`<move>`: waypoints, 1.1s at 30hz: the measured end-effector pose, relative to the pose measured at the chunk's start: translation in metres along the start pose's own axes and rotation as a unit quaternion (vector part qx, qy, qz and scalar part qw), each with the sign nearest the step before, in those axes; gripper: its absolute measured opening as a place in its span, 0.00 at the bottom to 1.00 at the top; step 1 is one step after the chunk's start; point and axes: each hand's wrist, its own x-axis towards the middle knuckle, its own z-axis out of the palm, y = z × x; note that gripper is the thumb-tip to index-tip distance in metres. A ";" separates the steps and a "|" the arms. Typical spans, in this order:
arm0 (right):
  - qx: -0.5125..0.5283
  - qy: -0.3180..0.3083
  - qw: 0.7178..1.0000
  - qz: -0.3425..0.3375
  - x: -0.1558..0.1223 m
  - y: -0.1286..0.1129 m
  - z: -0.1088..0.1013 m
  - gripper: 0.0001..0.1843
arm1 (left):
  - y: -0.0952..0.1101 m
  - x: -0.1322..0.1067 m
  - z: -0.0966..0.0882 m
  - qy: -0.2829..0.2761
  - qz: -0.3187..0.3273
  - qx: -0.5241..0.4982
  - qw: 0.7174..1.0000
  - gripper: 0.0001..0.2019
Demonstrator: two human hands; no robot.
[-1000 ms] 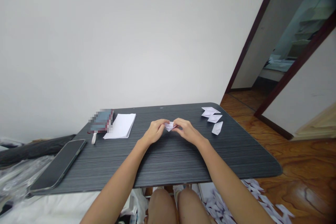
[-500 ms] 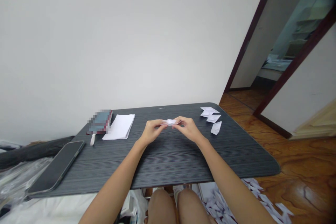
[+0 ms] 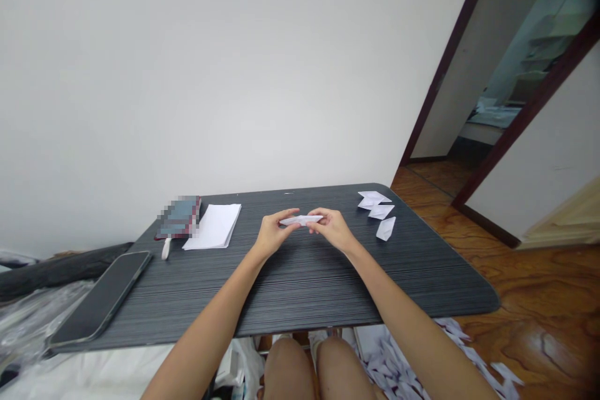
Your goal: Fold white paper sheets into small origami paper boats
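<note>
A small folded white paper piece [image 3: 301, 220], long and flat like a little boat, is held just above the dark striped table [image 3: 290, 281]. My left hand [image 3: 272, 234] pinches its left end. At the other end, my right hand [image 3: 334, 229] is closed on the paper in the same way. Both hands hover over the middle of the table, a little toward its far side.
Three folded white paper boats [image 3: 377, 210] lie at the far right of the table. A stack of white paper [image 3: 213, 225] and a blurred booklet [image 3: 179, 217] sit at the far left, a phone [image 3: 100, 299] at the near left. Many paper pieces [image 3: 398, 365] litter the wooden floor.
The folded paper has been pulled out sideways between my hands, from a small crumpled shape into a long flat one. Both hands stayed over the table's middle.
</note>
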 end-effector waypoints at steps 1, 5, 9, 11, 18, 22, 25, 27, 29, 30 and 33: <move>0.003 0.007 1.000 -0.002 0.001 0.001 0.000 0.13 | -0.001 0.000 0.000 -0.013 -0.008 0.001 1.000 0.18; 0.015 0.009 1.000 -0.001 0.002 0.005 0.001 0.13 | 0.001 0.001 -0.001 -0.064 -0.030 0.001 0.997 0.16; 0.032 -0.015 0.999 0.006 0.001 0.007 0.004 0.13 | 0.006 0.000 0.001 -0.063 -0.015 0.007 0.998 0.15; 0.034 -0.016 0.999 0.001 0.000 0.007 0.006 0.12 | 0.008 -0.001 0.003 -0.061 -0.017 0.003 0.998 0.14; 0.055 -0.007 0.998 -0.005 -0.003 -0.001 0.007 0.10 | 0.009 -0.001 0.005 -0.078 -0.039 -0.060 0.994 0.16; 0.097 -0.036 0.994 0.022 -0.003 0.000 0.006 0.14 | 0.007 0.000 0.003 -0.092 -0.049 -0.088 0.991 0.20; 0.127 -0.050 0.990 0.041 -0.002 0.002 0.005 0.18 | 0.001 0.001 0.002 -0.116 -0.064 -0.126 0.983 0.21; 0.136 -0.055 0.988 0.053 -0.002 0.003 0.005 0.19 | -0.002 0.001 0.002 -0.140 -0.084 -0.156 0.974 0.22; 0.142 -0.060 0.986 0.068 -0.002 0.004 0.004 0.19 | -0.004 0.001 0.001 -0.164 -0.103 -0.186 0.963 0.21; 0.146 -0.063 0.985 0.074 -0.002 0.004 0.005 0.19 | -0.005 0.001 0.000 -0.177 -0.111 -0.199 0.957 0.21; 0.150 -0.062 0.983 0.080 -0.003 0.004 0.006 0.20 | -0.004 0.000 -0.003 -0.212 -0.136 -0.224 0.941 0.23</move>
